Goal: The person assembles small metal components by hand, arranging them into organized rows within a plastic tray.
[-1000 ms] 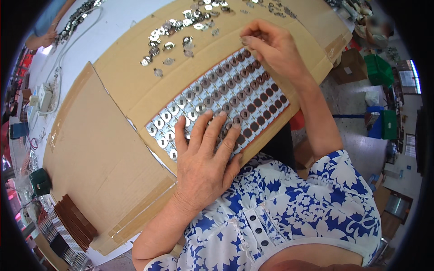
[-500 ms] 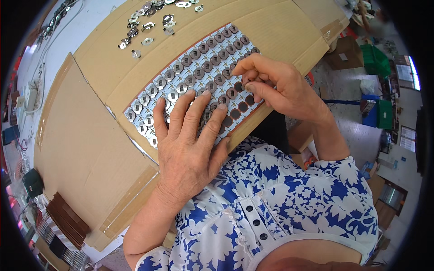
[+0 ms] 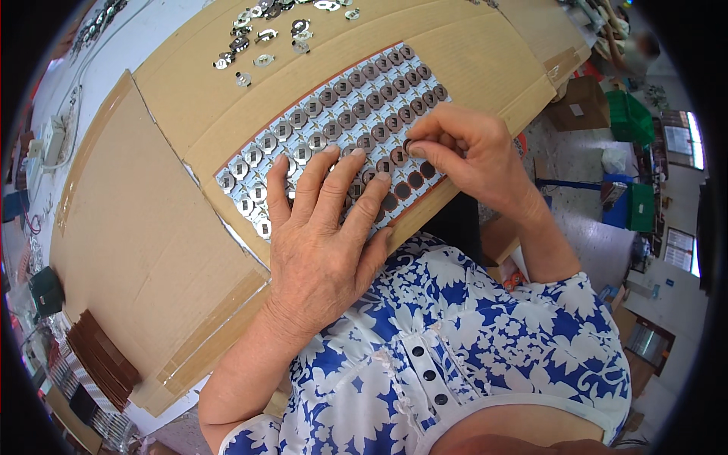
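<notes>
A flat light-blue board (image 3: 415,199) with a reddish-brown edge lies tilted on cardboard. Rows of round metal clips (image 3: 283,131) with small dark centres cover most of it. Bare dark discs (image 3: 415,180) show along its near right edge. Spread over the lower left part of the board, my left hand (image 3: 318,235) rests with its fingers apart, hiding some pieces. My right hand (image 3: 470,155) is closed in a pinch above the right side. Between its thumb and forefinger is a small dark round disc (image 3: 407,145), seen partly edge-on.
Loose silvery metal clips (image 3: 265,60) are scattered on the cardboard (image 3: 186,114) beyond the board. A second cardboard sheet (image 3: 136,250) lies to the left. Stacked brown strips (image 3: 102,360) stand at the lower left. Green crates (image 3: 629,117) and a cardboard box (image 3: 578,106) sit at the right.
The view has shifted slightly. My right hand's thumb and forefinger now pinch closer together, with a dark disc visible at their tips. My left hand stays spread on the board.
</notes>
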`<move>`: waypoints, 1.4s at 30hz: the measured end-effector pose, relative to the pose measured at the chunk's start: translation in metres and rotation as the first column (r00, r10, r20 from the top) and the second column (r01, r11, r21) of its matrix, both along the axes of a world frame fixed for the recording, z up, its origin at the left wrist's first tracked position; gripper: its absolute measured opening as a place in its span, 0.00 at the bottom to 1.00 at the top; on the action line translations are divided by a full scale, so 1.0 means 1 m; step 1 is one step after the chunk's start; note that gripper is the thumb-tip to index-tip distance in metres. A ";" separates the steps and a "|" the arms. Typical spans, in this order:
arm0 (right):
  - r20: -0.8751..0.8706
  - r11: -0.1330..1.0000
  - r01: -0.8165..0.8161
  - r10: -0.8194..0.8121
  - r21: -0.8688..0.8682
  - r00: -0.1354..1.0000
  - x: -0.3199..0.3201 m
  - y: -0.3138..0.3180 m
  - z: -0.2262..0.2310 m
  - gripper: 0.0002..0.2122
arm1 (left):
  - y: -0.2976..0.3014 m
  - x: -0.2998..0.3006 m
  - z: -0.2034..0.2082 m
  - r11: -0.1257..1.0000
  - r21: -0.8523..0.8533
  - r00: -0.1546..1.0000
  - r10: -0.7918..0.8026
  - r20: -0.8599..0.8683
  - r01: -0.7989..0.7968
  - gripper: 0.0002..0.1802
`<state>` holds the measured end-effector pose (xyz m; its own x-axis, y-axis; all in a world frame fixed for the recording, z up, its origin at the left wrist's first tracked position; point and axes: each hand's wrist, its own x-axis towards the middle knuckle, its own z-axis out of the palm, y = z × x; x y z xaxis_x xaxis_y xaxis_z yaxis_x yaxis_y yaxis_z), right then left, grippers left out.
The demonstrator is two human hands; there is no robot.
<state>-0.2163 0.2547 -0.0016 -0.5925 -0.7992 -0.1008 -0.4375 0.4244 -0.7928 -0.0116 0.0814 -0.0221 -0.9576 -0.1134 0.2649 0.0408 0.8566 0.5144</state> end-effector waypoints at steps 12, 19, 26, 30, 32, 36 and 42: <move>-0.527 0.959 -0.135 -0.017 -0.249 0.850 0.022 0.009 -0.025 0.12 | -0.001 0.000 0.008 0.999 0.042 1.000 -0.024 0.011 0.023 0.35; -0.272 0.969 -0.081 0.016 -0.231 0.962 0.007 0.005 -0.016 0.12 | -0.002 -0.002 0.009 0.999 0.034 1.000 0.009 0.018 -0.010 0.33; -0.261 0.979 0.056 -0.106 -0.194 0.959 0.027 0.010 -0.017 0.13 | -0.001 -0.005 0.006 0.998 0.056 1.000 0.003 0.020 -0.004 0.33; -0.398 0.952 -0.123 0.002 -0.279 0.917 0.015 0.015 -0.022 0.11 | -0.001 -0.005 0.006 0.998 0.060 1.000 -0.006 0.020 0.005 0.33; -0.414 0.959 -0.127 0.011 -0.254 0.910 0.015 0.013 -0.018 0.10 | 0.000 -0.003 0.006 0.999 0.051 1.000 -0.002 0.022 0.001 0.33; -0.270 0.967 -0.106 0.040 -0.234 0.962 -0.002 0.013 -0.013 0.08 | 0.000 -0.002 0.008 0.999 0.036 1.000 -0.007 0.028 0.006 0.33; -0.104 0.927 0.176 -0.222 -0.332 0.970 -0.065 -0.038 -0.025 0.07 | 0.003 -0.001 0.011 1.000 -0.011 1.000 -0.004 0.009 0.004 0.33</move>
